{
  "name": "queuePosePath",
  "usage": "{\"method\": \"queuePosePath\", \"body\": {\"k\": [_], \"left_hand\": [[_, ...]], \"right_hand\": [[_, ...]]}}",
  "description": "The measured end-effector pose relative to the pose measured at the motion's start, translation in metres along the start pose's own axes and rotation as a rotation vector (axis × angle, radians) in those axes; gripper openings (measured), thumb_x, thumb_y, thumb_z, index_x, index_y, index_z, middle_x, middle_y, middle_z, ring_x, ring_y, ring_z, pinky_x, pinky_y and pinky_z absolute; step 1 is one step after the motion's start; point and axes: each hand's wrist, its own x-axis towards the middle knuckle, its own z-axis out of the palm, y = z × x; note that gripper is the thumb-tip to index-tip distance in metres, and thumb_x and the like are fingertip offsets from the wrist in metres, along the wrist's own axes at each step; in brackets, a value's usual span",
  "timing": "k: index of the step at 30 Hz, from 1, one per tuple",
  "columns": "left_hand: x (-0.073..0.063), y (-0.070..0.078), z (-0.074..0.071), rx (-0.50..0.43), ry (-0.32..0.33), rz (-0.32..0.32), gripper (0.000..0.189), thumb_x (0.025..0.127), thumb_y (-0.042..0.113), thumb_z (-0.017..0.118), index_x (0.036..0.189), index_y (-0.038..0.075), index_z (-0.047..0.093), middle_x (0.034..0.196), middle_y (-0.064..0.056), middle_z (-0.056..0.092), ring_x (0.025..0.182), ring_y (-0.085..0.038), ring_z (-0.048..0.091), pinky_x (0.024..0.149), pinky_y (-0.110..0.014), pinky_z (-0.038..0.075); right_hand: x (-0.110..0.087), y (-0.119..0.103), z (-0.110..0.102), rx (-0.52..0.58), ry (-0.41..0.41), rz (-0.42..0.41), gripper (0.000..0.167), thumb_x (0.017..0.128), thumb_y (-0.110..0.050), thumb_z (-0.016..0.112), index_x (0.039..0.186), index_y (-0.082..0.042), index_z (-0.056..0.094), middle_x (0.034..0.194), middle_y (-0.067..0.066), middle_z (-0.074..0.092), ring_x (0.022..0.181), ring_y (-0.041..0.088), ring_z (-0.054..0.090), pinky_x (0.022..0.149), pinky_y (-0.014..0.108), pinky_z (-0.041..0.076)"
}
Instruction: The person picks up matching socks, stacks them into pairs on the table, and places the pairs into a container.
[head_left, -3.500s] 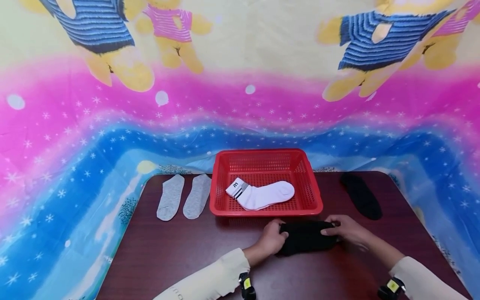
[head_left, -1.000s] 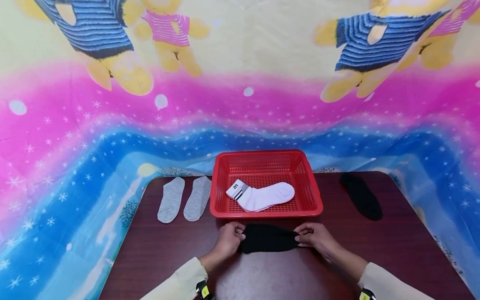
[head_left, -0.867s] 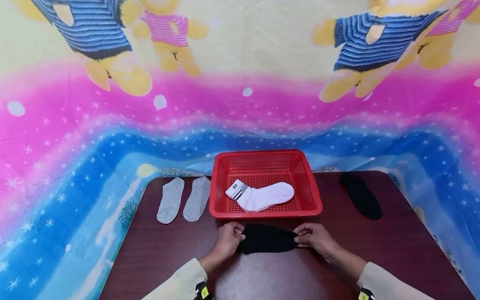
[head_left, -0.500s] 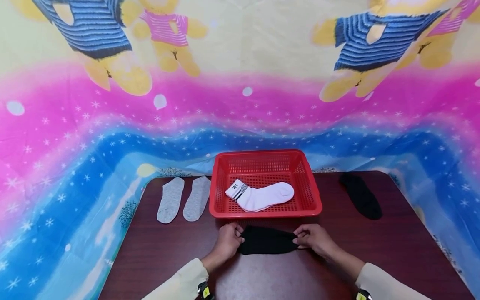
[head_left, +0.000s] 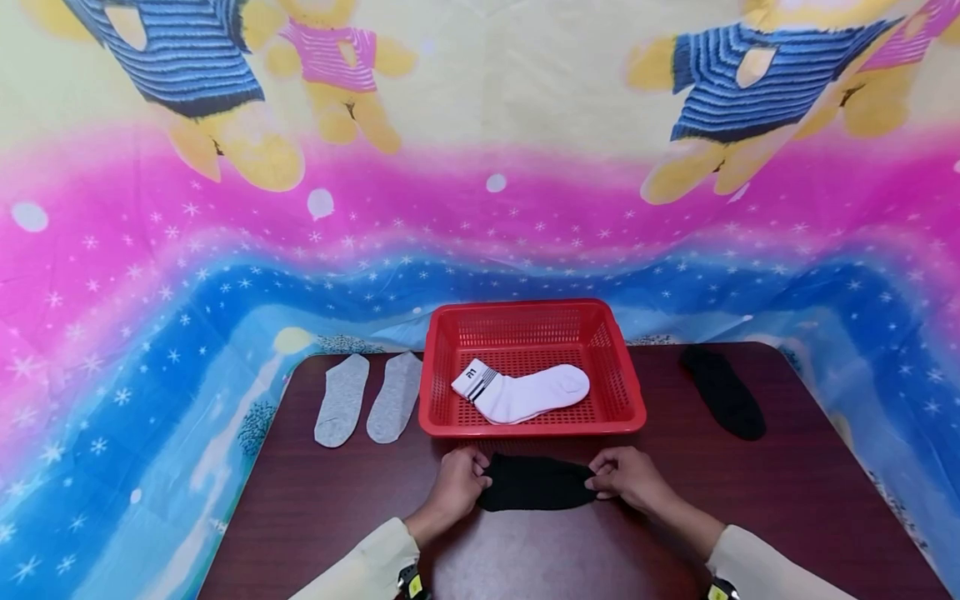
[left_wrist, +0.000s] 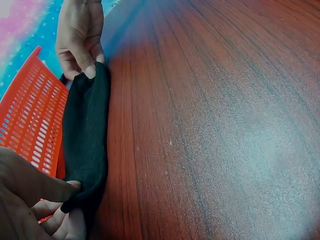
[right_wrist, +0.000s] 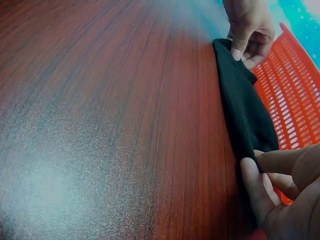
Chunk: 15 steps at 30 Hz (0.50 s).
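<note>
A black sock (head_left: 536, 483) lies stretched sideways in front of the red basket, held at both ends. My left hand (head_left: 453, 487) pinches its left end between thumb and fingers. At the opposite end my right hand (head_left: 633, 479) pinches the fabric the same way. In the left wrist view the black sock (left_wrist: 85, 130) runs lengthwise close to the basket wall, and the left thumb presses on its near end. A second black sock (head_left: 723, 393) lies flat at the table's right side, apart from both hands.
The red plastic basket (head_left: 532, 429) stands at the back middle of the table, with a white sock (head_left: 525, 393) with black stripes inside. Two grey socks, a left one (head_left: 342, 400) and a right one (head_left: 395, 397), lie left of it. A patterned cloth (head_left: 480, 208) hangs behind the brown table (head_left: 525, 558).
Compared with 3.5 seconds ago, both hands and the black sock have moved left. Over the last second the sock has come slightly toward me, with both hands still pinching its ends.
</note>
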Motion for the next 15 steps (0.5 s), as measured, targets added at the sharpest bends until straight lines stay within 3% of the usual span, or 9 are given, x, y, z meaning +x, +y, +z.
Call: {"method": "queuePosePath", "body": {"k": [7, 15], "left_hand": [[0.0014, 0.0011, 0.0020, -0.014, 0.008, -0.007, 0.019, 0.072, -0.012, 0.076, 0.085, -0.003, 0.067, 0.070, -0.004, 0.060, 0.066, -0.003, 0.048, 0.060, -0.020, 0.044], [0.0033, 0.0029, 0.0053, -0.033, 0.004, -0.025, 0.018, 0.072, -0.013, 0.073, 0.086, -0.003, 0.067, 0.070, -0.003, 0.058, 0.066, -0.003, 0.048, 0.060, -0.020, 0.044]], "right_hand": [[0.0002, 0.0000, -0.0018, -0.008, -0.020, -0.035, 0.031, 0.085, -0.010, 0.082, 0.107, 0.008, 0.070, 0.087, 0.007, 0.069, 0.072, 0.015, 0.068, 0.067, 0.035, 0.063], [-0.0026, -0.0008, 0.0017, -0.021, 0.007, -0.105, 0.019, 0.093, -0.008, 0.072, 0.105, 0.007, 0.069, 0.085, 0.010, 0.069, 0.069, 0.020, 0.070, 0.064, 0.034, 0.061]]}}
